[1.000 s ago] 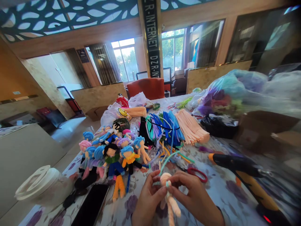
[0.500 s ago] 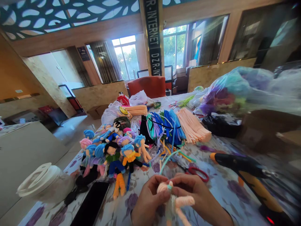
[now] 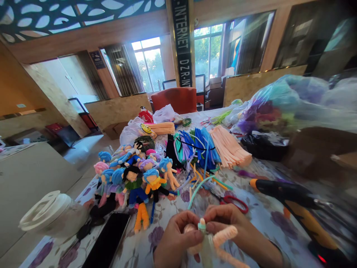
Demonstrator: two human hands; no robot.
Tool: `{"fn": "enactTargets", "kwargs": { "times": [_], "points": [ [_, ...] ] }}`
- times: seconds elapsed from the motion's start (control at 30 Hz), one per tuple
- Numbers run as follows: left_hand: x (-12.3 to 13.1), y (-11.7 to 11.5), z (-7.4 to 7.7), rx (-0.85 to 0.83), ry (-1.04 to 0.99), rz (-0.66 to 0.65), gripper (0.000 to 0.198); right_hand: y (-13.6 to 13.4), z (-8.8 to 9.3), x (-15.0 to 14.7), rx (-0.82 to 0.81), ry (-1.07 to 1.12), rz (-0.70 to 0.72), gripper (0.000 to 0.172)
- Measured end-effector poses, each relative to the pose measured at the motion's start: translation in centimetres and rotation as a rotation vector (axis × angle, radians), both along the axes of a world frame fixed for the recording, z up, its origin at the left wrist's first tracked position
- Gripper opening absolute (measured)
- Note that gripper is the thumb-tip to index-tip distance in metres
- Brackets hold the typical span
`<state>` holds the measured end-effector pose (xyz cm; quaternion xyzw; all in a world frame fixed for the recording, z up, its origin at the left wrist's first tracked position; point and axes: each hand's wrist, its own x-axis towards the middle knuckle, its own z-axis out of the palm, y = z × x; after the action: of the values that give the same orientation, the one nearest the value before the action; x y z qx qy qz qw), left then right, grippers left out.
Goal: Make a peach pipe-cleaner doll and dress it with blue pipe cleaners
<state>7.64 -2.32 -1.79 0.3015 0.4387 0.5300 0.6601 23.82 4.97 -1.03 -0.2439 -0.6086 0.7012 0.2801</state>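
A: Far left of the grip?
B: White-lidded jar [image 3: 48, 216], then a black phone [image 3: 107, 243] flat on the floral tablecloth [image 3: 264, 227], both well apart from the hands.

A: Closer in?
B: Pile of finished pipe-cleaner dolls [image 3: 134, 176], up and left of the grip.

A: The grip itself?
B: Left hand [image 3: 175, 242] closed, thumb and fingers pinching the peach head of an unfinished pipe-cleaner doll [image 3: 208, 242]. Right hand [image 3: 237, 232] closed on the same doll, fingertips meeting the left's at a pale teal pipe cleaner [image 3: 201, 224] at the neck. Doll sits between both hands, low centre, above the tablecloth; one peach limb sticks out right under the right hand.

A: Beyond the grip?
B: Teal strand runs up from the fingers. Red-handled scissors [image 3: 235, 203] just above the right hand. Further back, bundled blue pipe cleaners [image 3: 200, 149] and peach ones [image 3: 228, 150].

A: Right of the grip?
B: Black-and-orange glue gun [image 3: 281, 191], blurred, near the right wrist.
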Motion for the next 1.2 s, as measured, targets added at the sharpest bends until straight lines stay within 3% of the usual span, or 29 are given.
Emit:
{"fn": "enactTargets", "kwargs": {
  "times": [0.1, 0.2, 0.27, 0.4, 0.47, 0.53, 0.63, 1.0, 1.2],
  "points": [
    [0.1, 0.0, -0.2, -0.002, -0.032, 0.057, 0.038, 0.0, -0.4, 0.0, -0.023, -0.023, -0.043, 0.037],
    [0.1, 0.1, -0.6, 0.003, -0.012, 0.161, 0.03, 0.1, -0.7, 0.2, -0.114, 0.05, -0.165, 0.052],
    [0.0, 0.2, -0.9, -0.016, 0.024, 0.237, 0.025, 0.1, -0.6, 0.5, -0.065, 0.075, -0.275, 0.053],
    [-0.1, 0.3, -1.0, -0.04, 0.126, 0.296, 0.029, -0.2, 0.0, 0.8, 0.436, -0.035, -0.51, 0.023],
    [-0.1, 0.3, -0.6, -0.017, 0.228, 0.302, 0.031, -0.6, 0.2, 0.6, 0.734, -0.106, -0.544, 0.01],
    [0.1, 0.2, 0.0, 0.016, 0.353, 0.316, 0.031, -1.0, 0.3, 0.3, 0.972, -0.155, -0.539, 0.008],
    [0.4, 0.0, 0.7, 0.05, 0.501, 0.32, 0.03, -1.3, 0.2, -0.2, 1.152, -0.209, -0.507, 0.013],
    [1.0, -0.2, 1.0, 0.038, 0.637, 0.311, 0.017, -1.1, 0.1, -0.3, 1.262, -0.242, -0.419, 0.01],
    [1.5, -0.3, 1.3, 0.152, 0.739, 0.429, 0.006, -1.4, 1.0, -0.9, 1.306, -0.209, -0.437, 0.016]
  ]
}}
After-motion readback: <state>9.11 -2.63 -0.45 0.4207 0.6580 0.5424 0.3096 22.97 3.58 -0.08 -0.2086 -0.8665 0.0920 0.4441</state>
